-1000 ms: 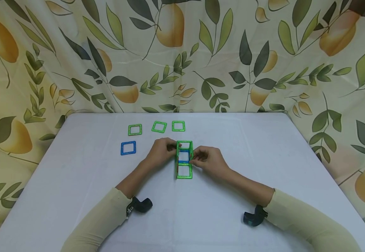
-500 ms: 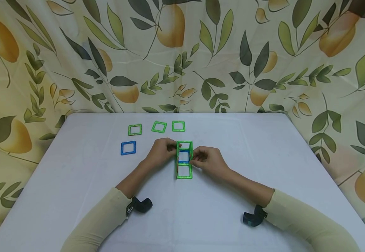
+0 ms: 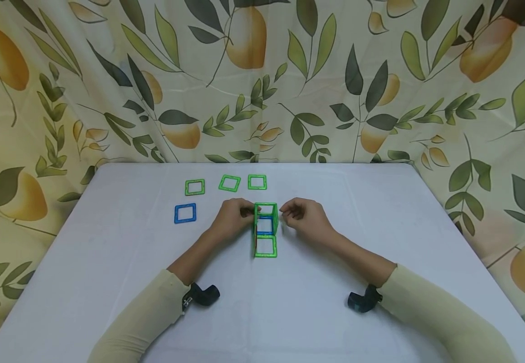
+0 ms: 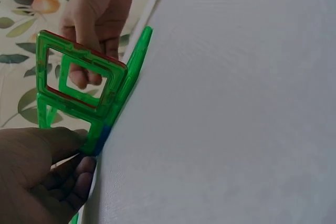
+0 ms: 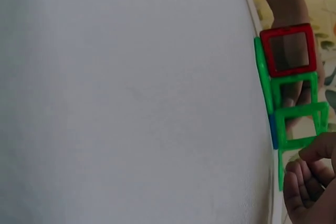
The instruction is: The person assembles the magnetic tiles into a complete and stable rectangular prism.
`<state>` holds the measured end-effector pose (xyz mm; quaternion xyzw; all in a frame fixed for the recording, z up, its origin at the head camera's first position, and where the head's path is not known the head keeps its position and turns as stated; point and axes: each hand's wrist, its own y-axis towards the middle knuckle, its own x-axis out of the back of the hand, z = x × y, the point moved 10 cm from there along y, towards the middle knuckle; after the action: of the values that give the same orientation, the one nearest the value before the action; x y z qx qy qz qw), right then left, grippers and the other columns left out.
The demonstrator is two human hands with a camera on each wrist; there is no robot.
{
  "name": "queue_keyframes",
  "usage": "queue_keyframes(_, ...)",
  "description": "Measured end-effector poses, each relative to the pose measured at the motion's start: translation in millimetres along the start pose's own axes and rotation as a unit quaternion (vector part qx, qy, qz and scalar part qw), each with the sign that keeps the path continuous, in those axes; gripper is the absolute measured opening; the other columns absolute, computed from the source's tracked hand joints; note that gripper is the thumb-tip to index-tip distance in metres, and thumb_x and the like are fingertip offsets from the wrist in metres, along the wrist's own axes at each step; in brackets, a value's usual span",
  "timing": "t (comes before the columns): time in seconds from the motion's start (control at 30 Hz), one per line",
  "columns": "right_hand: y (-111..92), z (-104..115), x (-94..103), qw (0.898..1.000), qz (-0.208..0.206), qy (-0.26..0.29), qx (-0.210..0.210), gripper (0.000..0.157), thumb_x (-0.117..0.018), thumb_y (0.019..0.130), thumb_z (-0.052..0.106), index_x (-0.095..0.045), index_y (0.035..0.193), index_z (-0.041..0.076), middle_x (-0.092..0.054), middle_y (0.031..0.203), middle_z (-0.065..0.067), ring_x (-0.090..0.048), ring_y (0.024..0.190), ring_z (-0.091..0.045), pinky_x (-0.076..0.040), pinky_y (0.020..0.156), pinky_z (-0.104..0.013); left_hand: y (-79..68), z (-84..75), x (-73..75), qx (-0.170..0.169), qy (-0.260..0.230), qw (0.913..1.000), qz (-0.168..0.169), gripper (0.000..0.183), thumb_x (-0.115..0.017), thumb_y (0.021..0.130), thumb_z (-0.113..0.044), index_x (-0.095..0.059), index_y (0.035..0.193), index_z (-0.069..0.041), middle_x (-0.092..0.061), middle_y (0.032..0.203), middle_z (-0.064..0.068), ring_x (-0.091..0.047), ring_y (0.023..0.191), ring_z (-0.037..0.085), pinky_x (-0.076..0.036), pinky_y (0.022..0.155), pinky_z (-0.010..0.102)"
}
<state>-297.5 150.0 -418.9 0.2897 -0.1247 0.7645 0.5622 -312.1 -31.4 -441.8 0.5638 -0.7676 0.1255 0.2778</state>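
Observation:
A small structure of square magnetic tiles stands mid-table, with green and blue tiles in a row and upright tiles along its sides. My left hand pinches its left side near the back, thumb against a green tile in the left wrist view. On the other side is my right hand, loosely curled, a small gap from the upright green tile. A red tile stands upright at the near end of the left side in the right wrist view. The left fingertips are partly hidden behind the tiles.
Loose green tiles lie flat farther back: a left one, a tilted middle one and a right one. A loose blue tile lies left of my left hand. The white table ends at a patterned cloth.
My right hand has let go of the structure's right side and moved slightly back and to the right. The left hand and the tiles look the same.

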Motion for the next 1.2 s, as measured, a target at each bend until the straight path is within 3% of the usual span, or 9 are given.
queue_keyframes(0.37, 31, -24, 5.4, 0.999, 0.001, 0.005, -0.047, 0.017, -0.076, 0.092, -0.001, -0.073, 0.109, -0.003, -0.072, 0.099, -0.011, -0.066, 0.089, -0.023, -0.055, 0.077, -0.026, 5.8, 5.3, 6.7, 0.005, -0.001, 1.0, -0.008, 0.017, -0.076, 0.094, -0.001, -0.08, 0.11, -0.001, -0.077, 0.1, 0.006, -0.067, 0.082, 0.014, -0.057, 0.074, 0.029)
queue_keyframes(1.2, 92, -31, -1.5, 0.998, 0.016, -0.029, -0.045, 0.028, -0.078, 0.092, -0.001, -0.071, 0.118, -0.005, -0.069, 0.102, -0.014, -0.062, 0.093, -0.026, -0.052, 0.082, -0.032, 22.6, 20.4, 10.6, 0.019, -0.007, 0.9997, -0.017, 0.017, -0.078, 0.095, -0.007, -0.081, 0.112, -0.004, -0.078, 0.103, 0.006, -0.071, 0.087, 0.016, -0.057, 0.077, 0.031)
